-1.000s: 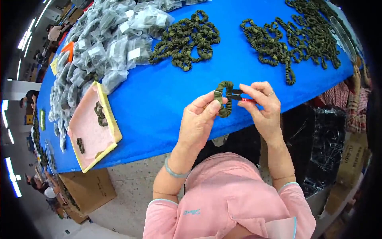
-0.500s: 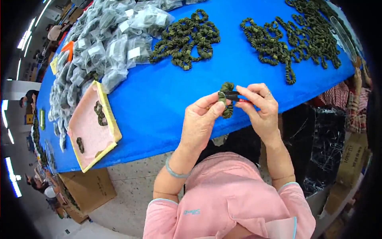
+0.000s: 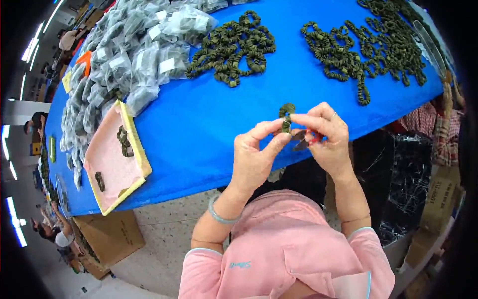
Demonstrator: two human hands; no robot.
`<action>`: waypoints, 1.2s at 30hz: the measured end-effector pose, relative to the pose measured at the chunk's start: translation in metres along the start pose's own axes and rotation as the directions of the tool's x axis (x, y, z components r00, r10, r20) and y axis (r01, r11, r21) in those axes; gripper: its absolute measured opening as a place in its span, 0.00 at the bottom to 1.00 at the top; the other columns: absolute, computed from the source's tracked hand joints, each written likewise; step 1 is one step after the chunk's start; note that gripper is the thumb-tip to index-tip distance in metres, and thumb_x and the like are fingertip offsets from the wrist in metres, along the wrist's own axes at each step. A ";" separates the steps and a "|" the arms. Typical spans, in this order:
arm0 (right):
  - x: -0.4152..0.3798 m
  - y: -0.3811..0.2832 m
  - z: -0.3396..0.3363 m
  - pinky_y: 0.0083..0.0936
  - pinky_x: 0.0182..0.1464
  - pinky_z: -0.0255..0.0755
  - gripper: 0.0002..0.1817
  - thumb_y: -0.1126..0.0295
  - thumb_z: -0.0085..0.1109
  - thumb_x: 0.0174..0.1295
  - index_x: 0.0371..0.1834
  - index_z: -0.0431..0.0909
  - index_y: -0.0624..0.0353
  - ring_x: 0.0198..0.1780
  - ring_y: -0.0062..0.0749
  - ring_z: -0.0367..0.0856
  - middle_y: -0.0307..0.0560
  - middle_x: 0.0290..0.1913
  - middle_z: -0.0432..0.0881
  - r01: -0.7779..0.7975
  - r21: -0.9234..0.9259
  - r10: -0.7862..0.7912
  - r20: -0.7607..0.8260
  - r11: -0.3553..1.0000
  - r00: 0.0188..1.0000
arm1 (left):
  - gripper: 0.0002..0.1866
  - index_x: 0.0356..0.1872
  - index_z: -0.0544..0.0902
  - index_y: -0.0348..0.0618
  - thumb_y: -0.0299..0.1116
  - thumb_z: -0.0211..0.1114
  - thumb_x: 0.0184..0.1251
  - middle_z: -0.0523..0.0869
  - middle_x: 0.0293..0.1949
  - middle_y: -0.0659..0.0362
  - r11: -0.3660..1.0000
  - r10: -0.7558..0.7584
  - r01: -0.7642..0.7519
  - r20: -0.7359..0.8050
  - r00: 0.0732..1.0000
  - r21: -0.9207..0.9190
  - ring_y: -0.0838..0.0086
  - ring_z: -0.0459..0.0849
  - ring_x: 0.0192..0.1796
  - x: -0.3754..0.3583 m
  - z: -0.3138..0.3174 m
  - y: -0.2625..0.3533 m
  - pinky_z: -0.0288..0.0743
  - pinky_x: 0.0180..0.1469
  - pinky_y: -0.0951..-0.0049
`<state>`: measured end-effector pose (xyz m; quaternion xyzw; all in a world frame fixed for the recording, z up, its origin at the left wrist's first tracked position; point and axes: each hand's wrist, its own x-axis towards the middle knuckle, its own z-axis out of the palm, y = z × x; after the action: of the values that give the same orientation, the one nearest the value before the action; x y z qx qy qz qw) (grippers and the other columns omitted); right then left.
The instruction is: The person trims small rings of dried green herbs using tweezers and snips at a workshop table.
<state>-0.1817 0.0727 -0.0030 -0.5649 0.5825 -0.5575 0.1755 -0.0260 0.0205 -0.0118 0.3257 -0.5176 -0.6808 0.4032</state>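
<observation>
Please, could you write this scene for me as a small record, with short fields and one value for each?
Left hand: pinches a green band
Right hand: holds dark-bladed snips; fingertips at the band
Blades: beside the band, below the right fingertips; cutting or not, cannot tell
Table: blue top
Tray: pink inside, yellow rim, on the table to the left; some green bands inside
Bags: clear, in a heap beyond the tray
Loose bands: heaped right of the bags, more at far right
</observation>
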 end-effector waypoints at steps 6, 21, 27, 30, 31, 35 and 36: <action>0.005 0.008 0.009 0.15 0.27 0.62 0.19 0.83 0.66 0.46 0.44 0.82 0.54 0.27 0.20 0.67 0.38 0.31 0.74 0.218 -0.102 -0.211 0.080 0.971 0.974 | 0.12 0.47 0.84 0.36 0.22 0.64 0.62 0.86 0.37 0.57 0.988 0.059 -0.064 0.042 0.997 0.143 0.78 0.80 0.35 -0.003 0.002 0.005 0.75 0.39 0.85; -0.004 -0.017 -0.007 0.16 0.30 0.61 0.18 0.79 0.68 0.48 0.45 0.82 0.56 0.29 0.21 0.66 0.39 0.35 0.74 -0.143 0.004 0.140 0.148 0.990 0.979 | 0.14 0.50 0.82 0.33 0.22 0.65 0.62 0.86 0.40 0.53 0.937 -0.163 0.132 -0.072 0.984 -0.325 0.78 0.83 0.38 0.004 -0.003 0.007 0.76 0.40 0.84; -0.005 -0.011 0.000 0.15 0.30 0.63 0.22 0.78 0.70 0.48 0.50 0.82 0.55 0.28 0.21 0.67 0.39 0.37 0.74 -0.058 -0.092 0.060 0.012 0.994 0.998 | 0.14 0.50 0.82 0.33 0.21 0.65 0.61 0.85 0.41 0.54 0.970 -0.095 0.076 -0.076 0.993 -0.230 0.78 0.81 0.37 0.000 0.001 0.010 0.76 0.41 0.84; -0.005 -0.010 0.001 0.15 0.30 0.64 0.23 0.79 0.69 0.48 0.50 0.82 0.55 0.29 0.21 0.67 0.39 0.38 0.74 -0.033 -0.125 0.034 0.005 0.992 0.999 | 0.14 0.49 0.82 0.33 0.21 0.65 0.61 0.84 0.41 0.54 0.990 -0.032 0.020 -0.081 0.996 -0.143 0.78 0.80 0.36 -0.001 0.002 0.008 0.75 0.41 0.84; -0.005 -0.010 0.001 0.15 0.30 0.64 0.22 0.79 0.69 0.48 0.50 0.82 0.56 0.29 0.21 0.68 0.39 0.38 0.74 -0.024 -0.143 0.024 0.002 0.989 1.000 | 0.14 0.49 0.82 0.33 0.21 0.65 0.61 0.84 0.41 0.54 0.996 0.018 -0.026 -0.083 0.996 -0.090 0.78 0.80 0.36 -0.001 0.002 0.007 0.75 0.41 0.84; -0.005 -0.009 0.002 0.15 0.29 0.65 0.20 0.79 0.69 0.48 0.48 0.83 0.57 0.29 0.20 0.68 0.39 0.37 0.74 -0.014 -0.167 0.014 0.001 0.986 1.000 | 0.14 0.49 0.82 0.33 0.21 0.65 0.61 0.84 0.40 0.55 0.995 0.104 -0.104 -0.088 0.991 0.004 0.79 0.78 0.36 -0.001 0.003 0.004 0.74 0.40 0.84; -0.005 -0.009 0.002 0.14 0.29 0.64 0.19 0.80 0.69 0.48 0.47 0.83 0.57 0.29 0.20 0.68 0.39 0.38 0.74 -0.024 -0.157 0.025 0.003 0.987 1.000 | 0.14 0.49 0.82 0.33 0.20 0.65 0.61 0.84 0.40 0.55 0.996 0.089 -0.090 -0.092 0.992 -0.010 0.79 0.78 0.36 -0.002 0.003 0.004 0.74 0.40 0.84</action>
<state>-0.1744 0.0788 0.0019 -0.5710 0.6312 -0.5062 0.1387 -0.0272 0.0231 -0.0067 0.3301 -0.5080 -0.6500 0.4587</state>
